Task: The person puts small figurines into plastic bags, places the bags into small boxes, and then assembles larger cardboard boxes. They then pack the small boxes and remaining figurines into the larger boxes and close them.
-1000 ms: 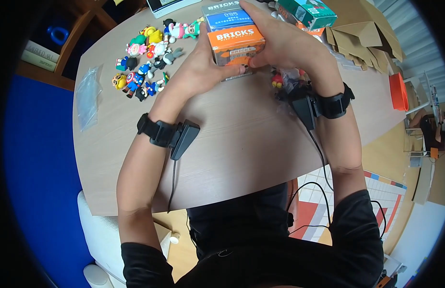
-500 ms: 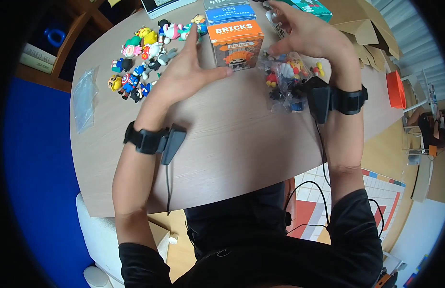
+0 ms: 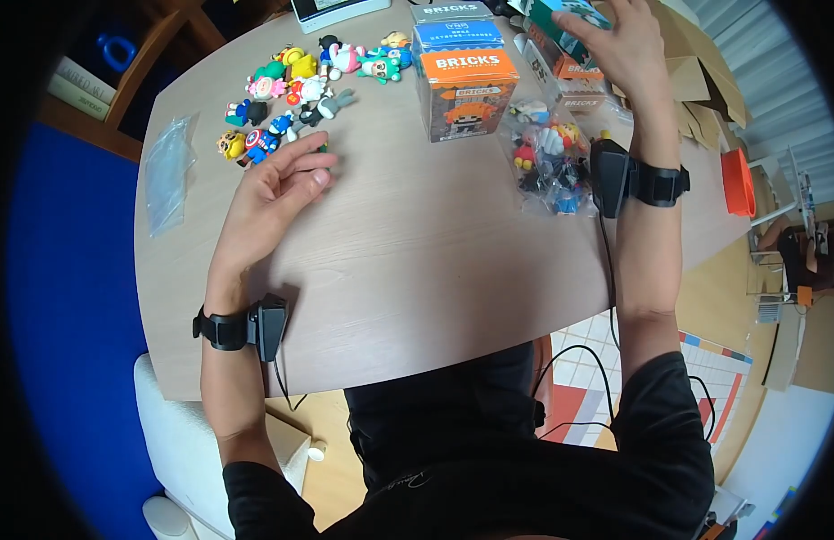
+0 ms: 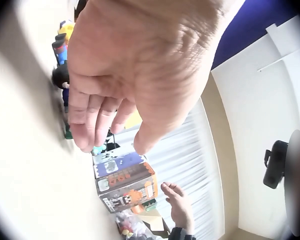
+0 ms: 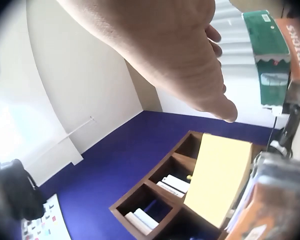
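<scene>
My left hand (image 3: 268, 202) hovers over the table's left part, fingers loosely bent and holding nothing, just in front of several small toy figures (image 3: 257, 144). In the left wrist view its palm and fingers show with nothing in them. My right hand (image 3: 628, 58) is at the far right, its thumb overlapping a green box (image 3: 552, 25) in the head view. The right wrist view shows that green box (image 5: 267, 55) beyond the extended fingers. Between the hands stands an orange-topped BRICKS box (image 3: 468, 94), with a blue-topped box (image 3: 457, 34) and a grey-topped box (image 3: 451, 11) behind it.
A clear bag of figures (image 3: 556, 166) lies right of the orange-topped box. Opened cardboard (image 3: 705, 90) and an orange container (image 3: 739, 183) are at the right. A flat clear plastic bag (image 3: 171, 175) lies at the left edge. Cables hang from both wrist cameras.
Both hands have let go of the orange-topped box, which stands behind the table's middle. The left hand has drawn back left and nearer; the right has moved right and away toward the green box.
</scene>
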Demonstrator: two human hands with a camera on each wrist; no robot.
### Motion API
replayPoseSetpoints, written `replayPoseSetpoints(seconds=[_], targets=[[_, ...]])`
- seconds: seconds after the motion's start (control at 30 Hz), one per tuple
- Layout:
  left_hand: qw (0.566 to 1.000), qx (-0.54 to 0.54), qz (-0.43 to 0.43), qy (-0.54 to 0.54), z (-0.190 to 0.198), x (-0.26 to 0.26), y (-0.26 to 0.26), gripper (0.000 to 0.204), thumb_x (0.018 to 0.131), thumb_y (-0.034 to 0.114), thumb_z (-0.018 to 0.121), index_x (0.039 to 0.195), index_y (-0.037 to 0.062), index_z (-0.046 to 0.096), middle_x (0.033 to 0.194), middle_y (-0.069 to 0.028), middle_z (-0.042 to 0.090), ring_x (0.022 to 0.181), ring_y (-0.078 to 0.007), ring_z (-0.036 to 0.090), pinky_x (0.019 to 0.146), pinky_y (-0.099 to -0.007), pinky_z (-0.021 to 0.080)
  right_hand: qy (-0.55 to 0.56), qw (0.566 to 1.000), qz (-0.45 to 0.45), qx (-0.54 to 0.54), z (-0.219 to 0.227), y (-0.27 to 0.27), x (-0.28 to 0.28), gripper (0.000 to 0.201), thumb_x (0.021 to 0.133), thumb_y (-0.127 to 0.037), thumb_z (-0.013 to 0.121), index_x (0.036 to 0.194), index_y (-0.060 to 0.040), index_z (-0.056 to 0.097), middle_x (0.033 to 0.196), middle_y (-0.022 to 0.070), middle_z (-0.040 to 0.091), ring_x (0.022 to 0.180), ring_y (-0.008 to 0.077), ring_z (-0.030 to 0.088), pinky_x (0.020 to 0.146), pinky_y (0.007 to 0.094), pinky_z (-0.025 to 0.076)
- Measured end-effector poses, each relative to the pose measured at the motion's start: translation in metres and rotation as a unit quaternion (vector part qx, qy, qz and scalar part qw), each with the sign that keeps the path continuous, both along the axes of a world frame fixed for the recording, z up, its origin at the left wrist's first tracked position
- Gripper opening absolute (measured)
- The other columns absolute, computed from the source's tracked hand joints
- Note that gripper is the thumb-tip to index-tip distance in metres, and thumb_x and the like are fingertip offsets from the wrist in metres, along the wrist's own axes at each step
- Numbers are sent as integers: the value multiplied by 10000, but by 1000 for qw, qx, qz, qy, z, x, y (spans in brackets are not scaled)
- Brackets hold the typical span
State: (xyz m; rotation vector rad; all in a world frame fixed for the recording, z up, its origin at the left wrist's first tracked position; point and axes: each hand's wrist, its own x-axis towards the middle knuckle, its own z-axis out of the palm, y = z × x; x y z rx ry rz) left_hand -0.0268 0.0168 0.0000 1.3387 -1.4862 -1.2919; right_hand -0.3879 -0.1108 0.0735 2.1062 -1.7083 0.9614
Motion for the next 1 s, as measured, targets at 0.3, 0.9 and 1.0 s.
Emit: replayPoseSetpoints(seconds=[0.3,0.9,1.0], targets=[[999,-24,6,37,1,-4,17,441,925,99,648,1340,20,520,1128,-75,654,977,-95,619,905,-247,492,-214,971,104,29,-20,-39,-40,673,712,-279,834,1264,-67,512,1112,170,605,942,272,623,786,341,510],[960,-229,116,108,27,-26,38,624,869,44,685,1411,47,376,1331,-144,477,942,-148,639,772,-236,530,-13,923,385,-8,-26,118,131,691,641,-204,848,1246,-126,522,1230,169,483,1038,336,550,863,405,468],[977,-165,101,93,22,-23,35,613,861,50,700,1397,49,401,1277,-111,521,847,-75,601,687,-192,485,-83,892,440,62,-14,114,121,600,692,-220,838,1211,-100,562,1183,130,535,990,252,578,841,352,474]])
